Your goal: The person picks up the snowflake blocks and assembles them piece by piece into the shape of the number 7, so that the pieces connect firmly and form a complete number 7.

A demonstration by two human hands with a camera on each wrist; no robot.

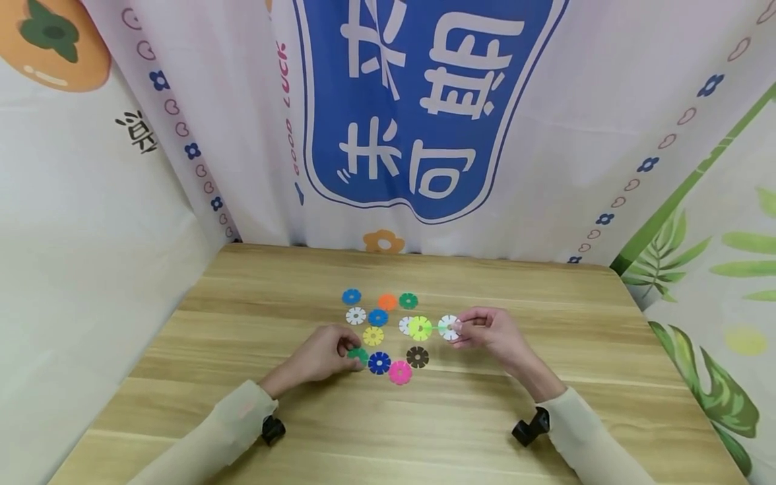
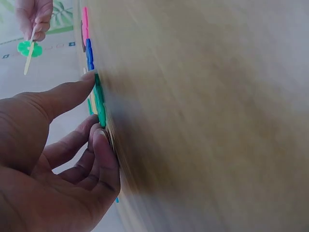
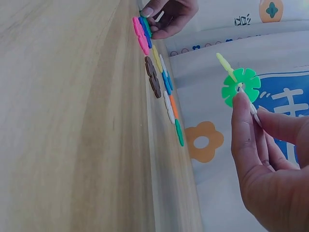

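My right hand (image 1: 494, 337) pinches a white notched snowflake disc (image 1: 448, 327) above the table. Slotted to it is a green disc (image 3: 247, 83), edge-on in the head view, with a yellow-green disc (image 1: 420, 328) on its far side, making a short chain. At the table, my left hand (image 1: 324, 353) has thumb and fingers at opposite edges of a green disc (image 2: 99, 99), partly covered in the head view. Next to that disc lie a dark blue disc (image 1: 379, 363), a pink disc (image 1: 400, 372) and a brown disc (image 1: 417, 357).
Farther back on the wooden table (image 1: 291, 438) lie a yellow disc (image 1: 373, 336), blue discs (image 1: 351, 296), white discs (image 1: 356, 316), an orange disc (image 1: 387, 302) and another green disc (image 1: 409, 300). A printed curtain (image 1: 254, 135) hangs behind the table's back edge.
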